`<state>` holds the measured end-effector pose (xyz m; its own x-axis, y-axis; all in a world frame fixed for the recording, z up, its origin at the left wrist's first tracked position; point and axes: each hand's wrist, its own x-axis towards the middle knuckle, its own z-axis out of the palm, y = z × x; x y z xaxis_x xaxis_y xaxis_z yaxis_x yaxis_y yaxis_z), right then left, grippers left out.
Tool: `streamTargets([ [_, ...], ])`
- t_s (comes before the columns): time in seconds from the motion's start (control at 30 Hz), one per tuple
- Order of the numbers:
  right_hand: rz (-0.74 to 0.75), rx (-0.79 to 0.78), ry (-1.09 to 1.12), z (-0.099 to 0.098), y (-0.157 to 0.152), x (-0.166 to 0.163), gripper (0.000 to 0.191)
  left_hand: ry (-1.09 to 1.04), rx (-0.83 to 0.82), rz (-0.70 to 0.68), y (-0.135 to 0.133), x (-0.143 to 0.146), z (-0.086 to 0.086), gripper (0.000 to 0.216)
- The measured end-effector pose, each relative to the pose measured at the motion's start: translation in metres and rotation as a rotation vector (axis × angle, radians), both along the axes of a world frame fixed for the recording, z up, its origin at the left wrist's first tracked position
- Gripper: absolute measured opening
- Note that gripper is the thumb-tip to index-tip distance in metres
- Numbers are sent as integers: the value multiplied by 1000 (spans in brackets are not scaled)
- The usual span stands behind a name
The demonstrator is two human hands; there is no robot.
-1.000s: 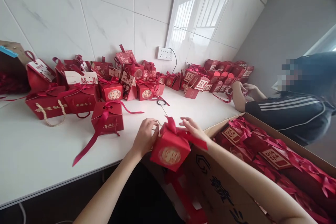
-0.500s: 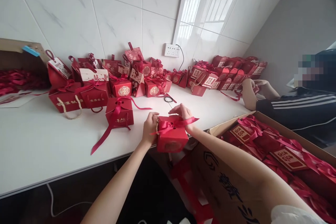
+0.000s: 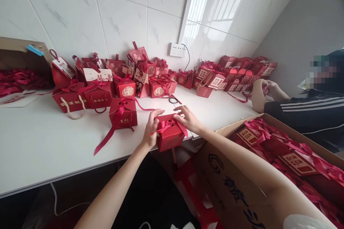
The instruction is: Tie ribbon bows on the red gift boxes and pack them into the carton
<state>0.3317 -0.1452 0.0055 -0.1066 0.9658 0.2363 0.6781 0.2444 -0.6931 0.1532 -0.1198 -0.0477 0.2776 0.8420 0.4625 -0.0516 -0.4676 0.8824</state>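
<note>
White tiled wall, grey-veined, spans 10 to 1 o'clk (clock read from mid-view). White worktop runs below it, 8 round to 2 o'clk. Big open carton at 4 o'clk, dark lettering on near wall, packed w/ red ribboned gift boxes. Co-worker at 3 o'clk, dark sleeve w/ white stripes, hands together nr worktop's R end; whatever's in them is too small to tell. 2nd carton at 9 o'clk, only partly in view, red ribbony stuff inside. Main cluster of red boxes nr wall, 9 to 11 o'clk; another cluster at 2 o'clk. Rope-handled box at 9 o'clk, front of main cluster. Held box, red w/ bow on top, at 6 o'clk by worktop's near edge; can't tell if it rests there. Single box upright at 8 o'clk, ribbon trailing. L hand at 7 o'clk: fingers curled round held box's L side, gripping. R hand at 5 o'clk: fingers part-spread, thumb touching box top nr bow; can't tell if it grips. Socket strip on wall, 12 o'clk. Black loop dead centre, lying on worktop.
</note>
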Motion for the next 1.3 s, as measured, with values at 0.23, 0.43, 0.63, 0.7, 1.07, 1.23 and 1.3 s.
streamTargets([
  [0.23, -144, -1, -246, 27, -8, 12, 41, 200, 193, 163, -3, -37, 34, 50],
  [0.43, -51, -164, -266, 37, -37, 11, 29, 692, 211, -63, -6, -16, 78, 26],
  [0.63, 168, 302, -512, 32, -50, 13, 18, 586, 110, -94, 6, -8, 54, 26],
  [0.7, 283, 457, -720, 31, -58, 11, 25, 542, 78, -101, 10, -10, 49, 25],
  [1.07, -57, -77, -221, 50, -29, 11, 52, 468, 33, -234, 15, -9, 53, 22],
  [1.23, -15, -293, -57, 25, -3, 1, 46, 407, 132, -4, 10, -12, 49, 21],
  [1.3, 1, -300, 43, 17, -5, -2, 40, 377, 148, 279, 2, -16, 47, 24],
])
